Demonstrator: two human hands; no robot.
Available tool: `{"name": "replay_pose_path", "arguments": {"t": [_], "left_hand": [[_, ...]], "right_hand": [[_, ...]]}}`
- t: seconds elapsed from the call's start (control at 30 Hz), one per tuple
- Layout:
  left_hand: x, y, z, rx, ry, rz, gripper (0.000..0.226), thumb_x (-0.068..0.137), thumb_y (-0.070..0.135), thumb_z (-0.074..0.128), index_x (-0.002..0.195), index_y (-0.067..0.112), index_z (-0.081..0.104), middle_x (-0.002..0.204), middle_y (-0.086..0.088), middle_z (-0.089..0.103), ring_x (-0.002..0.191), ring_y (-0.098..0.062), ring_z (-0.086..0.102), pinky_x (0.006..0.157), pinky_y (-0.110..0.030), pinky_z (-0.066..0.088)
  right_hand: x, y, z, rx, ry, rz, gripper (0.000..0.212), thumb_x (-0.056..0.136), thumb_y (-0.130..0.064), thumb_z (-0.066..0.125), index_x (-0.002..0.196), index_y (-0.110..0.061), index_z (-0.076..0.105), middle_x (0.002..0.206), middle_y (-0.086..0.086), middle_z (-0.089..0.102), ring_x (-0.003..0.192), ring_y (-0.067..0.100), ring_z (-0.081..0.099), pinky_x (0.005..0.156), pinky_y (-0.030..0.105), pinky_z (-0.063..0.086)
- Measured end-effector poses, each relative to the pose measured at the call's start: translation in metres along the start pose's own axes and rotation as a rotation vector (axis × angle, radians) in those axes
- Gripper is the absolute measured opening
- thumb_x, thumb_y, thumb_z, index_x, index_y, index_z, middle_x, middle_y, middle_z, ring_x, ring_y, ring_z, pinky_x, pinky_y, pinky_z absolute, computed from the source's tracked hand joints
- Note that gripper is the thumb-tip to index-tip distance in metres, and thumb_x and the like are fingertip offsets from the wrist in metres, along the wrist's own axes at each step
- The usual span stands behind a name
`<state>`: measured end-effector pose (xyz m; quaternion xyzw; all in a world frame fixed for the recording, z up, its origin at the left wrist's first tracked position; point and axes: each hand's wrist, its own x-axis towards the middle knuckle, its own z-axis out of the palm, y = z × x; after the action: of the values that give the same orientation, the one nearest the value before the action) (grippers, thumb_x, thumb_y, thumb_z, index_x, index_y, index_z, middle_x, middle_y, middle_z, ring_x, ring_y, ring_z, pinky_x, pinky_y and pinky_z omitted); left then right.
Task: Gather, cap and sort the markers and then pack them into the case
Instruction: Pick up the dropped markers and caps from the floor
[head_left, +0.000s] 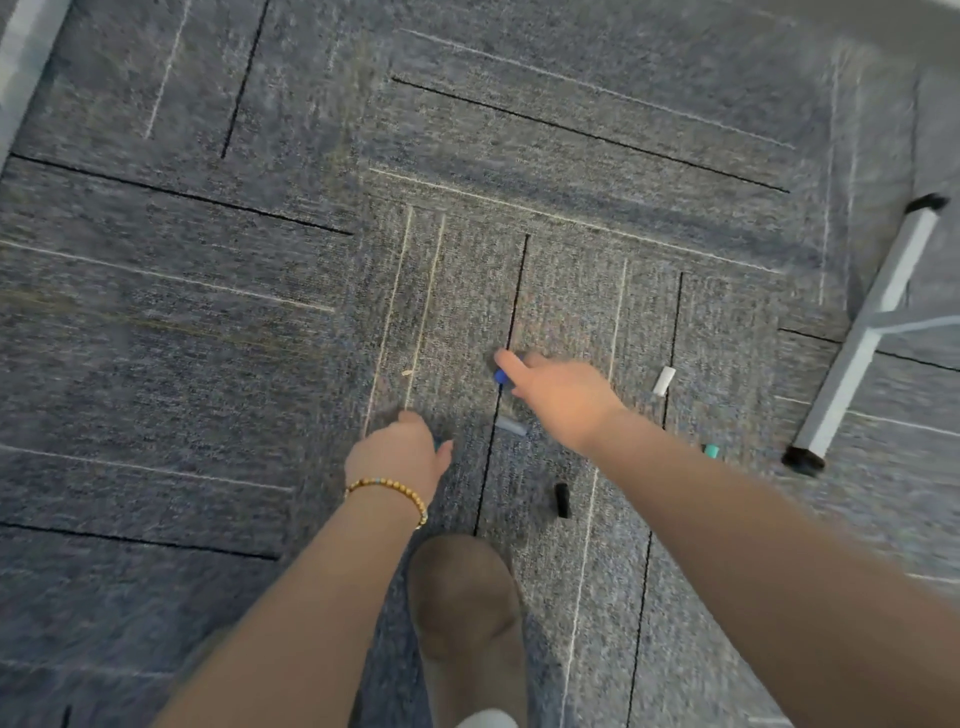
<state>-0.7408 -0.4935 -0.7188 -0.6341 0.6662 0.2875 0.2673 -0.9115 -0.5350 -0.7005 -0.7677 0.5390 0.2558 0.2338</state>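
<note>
While caps lie loose on the carpet, gathering has barely begun.
R hand reaches w/ fingers out to a blue cap, grip unclear; L hand curls low, contents hidden. Grey cap, white cap, teal cap, black cap wait nearby; no case in view.

Grey-blue carpet tiles cover the floor, crossed by thin black and pale lines that run in different directions from tile to tile. At the right a white metal furniture leg slants down to a black foot cap, with a thin crossbar branching off it. A tan slipper points up the frame. A small pale scrap lies on the carpet.
</note>
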Motion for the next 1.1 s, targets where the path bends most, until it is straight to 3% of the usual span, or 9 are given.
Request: {"name": "replay_pose_path", "arguments": {"t": [0.07,0.2,0.3,0.4,0.53,0.63,0.8,0.97,1.1], "left_hand": [[-0.003,0.0,0.004,0.013,0.026,0.078,0.03,0.099,0.034,0.035,0.11,0.008,0.044,0.084,-0.006,0.064,0.073,-0.026,0.062,0.057,-0.031,0.044],[-0.005,-0.001,0.006,-0.038,0.032,0.145,0.011,0.096,0.023,0.037,0.095,0.012,0.04,0.061,0.001,0.046,0.061,-0.023,0.049,0.055,-0.03,0.042],[-0.009,0.006,0.003,-0.237,0.035,0.134,0.018,0.094,0.024,0.041,0.08,0.013,0.039,0.058,0.0,0.044,0.055,-0.021,0.046,0.052,-0.027,0.04],[-0.007,0.018,-0.004,-0.304,0.051,0.159,0.034,0.099,0.031,0.038,0.068,0.017,0.032,0.059,0.001,0.042,0.05,-0.015,0.039,0.047,-0.027,0.034],[-0.001,0.038,-0.013,-0.134,0.097,0.306,0.008,0.1,0.016,0.036,0.105,0.012,0.041,0.066,0.004,0.042,0.052,-0.012,0.044,0.046,-0.026,0.039],[0.005,0.052,-0.017,0.029,0.073,0.408,0.042,0.091,-0.004,0.039,0.128,0.013,0.03,0.082,-0.002,0.045,0.066,-0.021,0.049,0.057,-0.033,0.044],[0.007,0.071,-0.024,0.328,-0.029,0.505,0.034,0.099,0.025,0.043,0.128,0.011,0.031,0.122,-0.015,0.047,0.1,-0.031,0.053,0.064,-0.036,0.042],[0.011,0.076,-0.011,0.364,-0.003,0.466,0.044,0.093,0.01,0.051,0.13,0.013,0.026,0.133,-0.018,0.04,0.105,-0.032,0.05,0.066,-0.036,0.045],[0.011,0.075,-0.015,0.418,-0.032,0.536,0.051,0.088,0.0,0.053,0.134,0.008,0.033,0.136,-0.016,0.038,0.113,-0.03,0.049,0.081,-0.037,0.049]], "right_hand": [[0.003,-0.005,-0.004,-0.038,-0.007,-0.016,0.075,0.076,0.01,0.061,0.136,-0.016,0.024,0.094,0.008,0.048,0.067,0.021,0.049,0.051,0.031,0.042],[0.011,-0.015,-0.013,-0.147,-0.018,-0.06,0.062,0.08,0.007,0.06,0.132,-0.007,0.029,0.069,0.001,0.036,0.053,0.015,0.038,0.046,0.028,0.036],[0.011,-0.008,-0.007,-0.113,0.011,-0.015,0.044,0.085,0.003,0.058,0.124,-0.005,0.037,0.066,-0.003,0.044,0.05,0.01,0.042,0.045,0.024,0.041],[0.005,0.01,0.001,0.108,0.111,0.203,0.021,0.098,-0.014,0.045,0.116,-0.005,0.04,0.071,-0.002,0.053,0.048,0.01,0.05,0.038,0.022,0.043],[-0.016,0.052,0.012,0.609,0.281,0.502,0.016,0.099,-0.016,0.041,0.112,-0.008,0.042,0.081,0.005,0.055,0.062,0.018,0.055,0.051,0.028,0.05],[-0.03,0.07,0.019,0.838,0.338,0.629,0.006,0.097,-0.01,0.042,0.103,-0.01,0.043,0.078,0.005,0.051,0.058,0.014,0.047,0.052,0.026,0.041],[-0.044,0.061,0.04,0.648,0.043,0.523,0.019,0.097,-0.028,0.047,0.105,-0.011,0.044,0.076,0.004,0.058,0.058,0.017,0.053,0.051,0.032,0.049],[-0.052,0.038,0.052,0.396,-0.121,0.391,0.033,0.097,-0.033,0.047,0.117,-0.009,0.038,0.068,-0.003,0.046,0.066,0.02,0.056,0.06,0.034,0.052],[-0.052,0.035,0.056,0.259,-0.11,0.345,0.036,0.101,-0.025,0.037,0.132,-0.006,0.034,0.063,-0.003,0.044,0.06,0.02,0.052,0.047,0.031,0.043]]}}
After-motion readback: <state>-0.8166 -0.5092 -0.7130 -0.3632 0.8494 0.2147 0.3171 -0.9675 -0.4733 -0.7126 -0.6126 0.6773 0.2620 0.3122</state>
